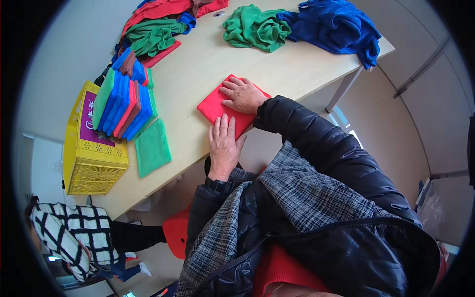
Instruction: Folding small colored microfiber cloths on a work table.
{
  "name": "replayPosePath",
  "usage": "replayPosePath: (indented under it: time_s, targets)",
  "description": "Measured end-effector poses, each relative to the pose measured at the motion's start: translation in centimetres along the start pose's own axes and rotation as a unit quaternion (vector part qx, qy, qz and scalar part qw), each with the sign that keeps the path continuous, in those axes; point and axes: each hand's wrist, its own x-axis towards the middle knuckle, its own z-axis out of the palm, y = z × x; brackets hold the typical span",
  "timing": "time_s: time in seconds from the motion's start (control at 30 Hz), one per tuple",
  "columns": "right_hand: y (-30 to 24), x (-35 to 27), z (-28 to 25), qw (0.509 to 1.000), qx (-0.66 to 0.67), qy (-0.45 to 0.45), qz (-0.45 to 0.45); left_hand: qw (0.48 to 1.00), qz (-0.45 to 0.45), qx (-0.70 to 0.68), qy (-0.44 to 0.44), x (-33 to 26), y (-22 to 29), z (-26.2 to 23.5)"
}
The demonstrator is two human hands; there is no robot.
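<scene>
Left grip [225, 148] and right grip [243, 95] press flat, fingers extended, clasping nothing, on one red cloth [212, 104] beneath both. Roughly square, it shows no clear long axis; neither is nearer. Leftward: one green cloth [153, 149], one yellow crate [99, 171], folded stack [133, 101], uncountable. Beyond: one green heap [255, 27], one blue heap [334, 27], one mixed heap [156, 37].

Can't see what's under the left hand [225, 148] and right hand [242, 95], they cover parts of the red cloth [212, 106] mid-frame. Top edge chops the red pile [156, 14] upper left and blue cloth [336, 27] upper right. Folded stack [118, 106] blocks some of the yellow crate [99, 171] at left. Tiny round thing [219, 14], top centre? No clue.
</scene>
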Motion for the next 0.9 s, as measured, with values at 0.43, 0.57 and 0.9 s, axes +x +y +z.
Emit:
replayPosePath:
  time_s: [0.43,0.57,0.9]
  targets:
    - [-2.9,-4.8,0.7,0.996,-0.008,0.085,0.001,0.998,-0.055,-0.028,0.007,6.2,-5.9,3.6]
    - [-1.9,-4.4,0.5,0.997,-0.009,0.073,-0.028,0.997,-0.069,-0.029,0.003,5.9,-6.1,4.1]
    - [-2.4,-5.0,-0.9,0.995,0.016,0.086,-0.049,0.991,-0.113,0.058,0.046,2.9,-3.9,2.1]
